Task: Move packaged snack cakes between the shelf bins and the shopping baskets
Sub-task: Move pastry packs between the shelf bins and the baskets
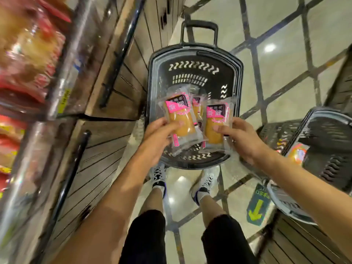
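You have a snack cake in each hand above the black basket (194, 60) on the floor by your feet. Your left hand (160, 134) pinches one cake (179, 115) by its near end, thumb on top; your right hand (242, 136) pinches the other cake (216, 124) likewise. Holding them by the ends keeps both low over the opening, probably for dropping in or lifting out; more packs lie inside. The pink labels carry print too blurred to read. A second basket (323, 141) sits right, shelf bins (28, 54) left.
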